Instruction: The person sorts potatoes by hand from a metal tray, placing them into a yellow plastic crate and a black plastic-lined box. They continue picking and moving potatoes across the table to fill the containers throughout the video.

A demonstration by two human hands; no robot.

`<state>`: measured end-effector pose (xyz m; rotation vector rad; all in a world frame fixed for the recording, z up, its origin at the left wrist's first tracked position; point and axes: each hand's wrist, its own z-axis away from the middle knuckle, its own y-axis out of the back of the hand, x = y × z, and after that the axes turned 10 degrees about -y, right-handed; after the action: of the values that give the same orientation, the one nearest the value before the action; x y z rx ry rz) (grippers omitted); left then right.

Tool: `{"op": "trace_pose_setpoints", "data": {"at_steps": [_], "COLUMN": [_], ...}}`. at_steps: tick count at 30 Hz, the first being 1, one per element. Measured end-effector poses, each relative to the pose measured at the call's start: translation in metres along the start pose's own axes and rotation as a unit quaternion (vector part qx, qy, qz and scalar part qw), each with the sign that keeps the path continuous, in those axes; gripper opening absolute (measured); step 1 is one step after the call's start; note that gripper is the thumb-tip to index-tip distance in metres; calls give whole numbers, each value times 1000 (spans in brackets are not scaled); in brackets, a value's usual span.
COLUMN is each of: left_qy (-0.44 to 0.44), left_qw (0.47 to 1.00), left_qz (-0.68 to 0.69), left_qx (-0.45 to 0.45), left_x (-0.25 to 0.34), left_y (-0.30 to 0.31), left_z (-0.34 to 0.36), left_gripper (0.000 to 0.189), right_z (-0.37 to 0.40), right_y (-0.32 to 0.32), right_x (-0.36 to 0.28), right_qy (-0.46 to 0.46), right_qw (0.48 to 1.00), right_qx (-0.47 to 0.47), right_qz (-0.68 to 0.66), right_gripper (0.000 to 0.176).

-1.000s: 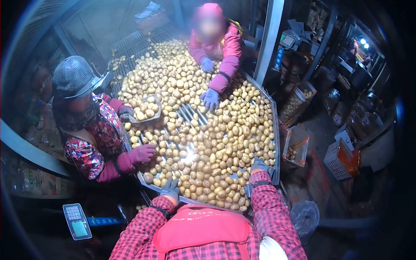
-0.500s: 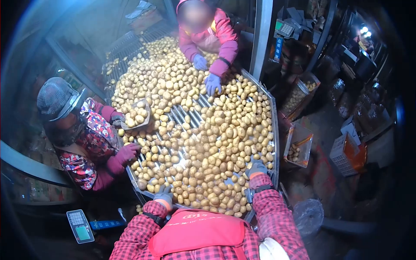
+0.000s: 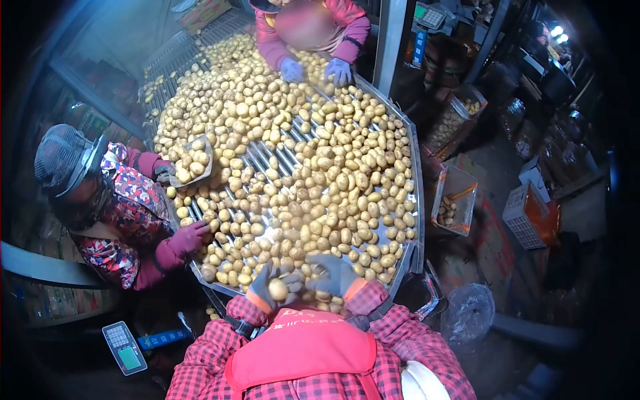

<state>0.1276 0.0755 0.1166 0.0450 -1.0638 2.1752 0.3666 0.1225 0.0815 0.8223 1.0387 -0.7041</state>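
Potatoes [image 3: 347, 180] cover a slatted metal sorting table [image 3: 419, 200] in front of me. Near its close edge, my left hand [image 3: 262, 281], in a grey glove, curls around a potato [image 3: 278, 289]. My right hand [image 3: 339, 275], also gloved in grey, is just to the right, with its fingers apart and pointing left over the potatoes at that edge. I make out nothing held in it. Some of its fingertips blend into the potatoes below.
At the left, a co-worker [image 3: 120, 207] holds a scoop [image 3: 195, 175] of potatoes. Another co-worker's gloved hands [image 3: 292, 70] rest on the far potatoes. Crates [image 3: 437, 207] stand on the floor to the right. A scale display [image 3: 125, 348] is at lower left.
My hands have come together from opposite sides of the near edge, and a potato now shows in my left hand. The far co-worker's hands have pulled back.
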Motion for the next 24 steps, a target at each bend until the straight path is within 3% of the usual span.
{"op": "trace_pose_setpoints", "data": {"at_steps": [1, 2, 3, 4, 5, 6, 7, 9, 10, 11, 12, 13, 14, 16, 19, 20, 22, 24], "left_qy": [1, 10, -110, -222, -315, -231, -171, -143, -179, -233, -288, -312, -263, -249, -237, -239, -242, -245], "left_qw": [999, 994, 976, 896, 762, 886, 961, 945, 918, 852, 713, 589, 693, 731, 755, 762, 777, 789], "left_qz": [-8, 62, -160, -371, -558, -401, -207, -171, -244, -403, -598, -710, -612, -551, -512, -500, -477, -456], "left_qx": [-45, -91, -99, -98, -90, -27, 70, 241, 256, 239, 224, 226, 276, 317, 336, 335, 331, 330], "left_x": [1, 4, 8, 11, 10, 18, 26, 38, 41, 42, 43, 44, 47, 45, 42, 42, 45, 47], "left_y": [30, 53, 64, 73, 80, 98, 116, 149, 180, 222, 268, 307, 268, 228, 205, 207, 209, 210], "left_z": [-1, -1, 7, 13, 19, 13, 8, 8, 1, -9, -18, -26, -19, -5, 5, 4, 2, -1], "left_gripper": [55, 44, 40, 36, 32, 25, 20, 21, 24, 29, 33, 38, 38, 27, 20, 20, 20, 21], "right_z": [-1, -3, -12, -16, -19, -11, -2, -15, -23, -32, -43, -54, -65, -87, -130, -143, -143, -138], "right_y": [11, 23, 30, 56, 81, 98, 116, 146, 158, 170, 182, 185, 188, 186, 130, 133, 103, 106], "right_x": [7, 21, 75, 96, 116, 106, 92, 129, 132, 136, 148, 151, 154, 163, 138, 123, 96, 91], "right_qy": [-67, -134, -136, -147, -168, -164, -160, -158, -150, -141, -116, -109, -102, -135, -343, -381, -263, -98], "right_qw": [995, 982, 963, 966, 950, 935, 918, 912, 915, 917, 912, 889, 863, 809, 703, 778, 811, 863], "right_qx": [40, 76, 145, 203, 259, 308, 356, 347, 341, 334, 318, 346, 373, 409, 483, 367, 310, 344], "right_qz": [-55, -110, -180, -64, 52, 63, 73, 148, 158, 167, 233, 279, 325, 400, 393, 337, 420, 357], "right_gripper": [59, 58, 53, 47, 41, 41, 41, 48, 49, 51, 60, 63, 67, 76, 83, 86, 87, 73]}}
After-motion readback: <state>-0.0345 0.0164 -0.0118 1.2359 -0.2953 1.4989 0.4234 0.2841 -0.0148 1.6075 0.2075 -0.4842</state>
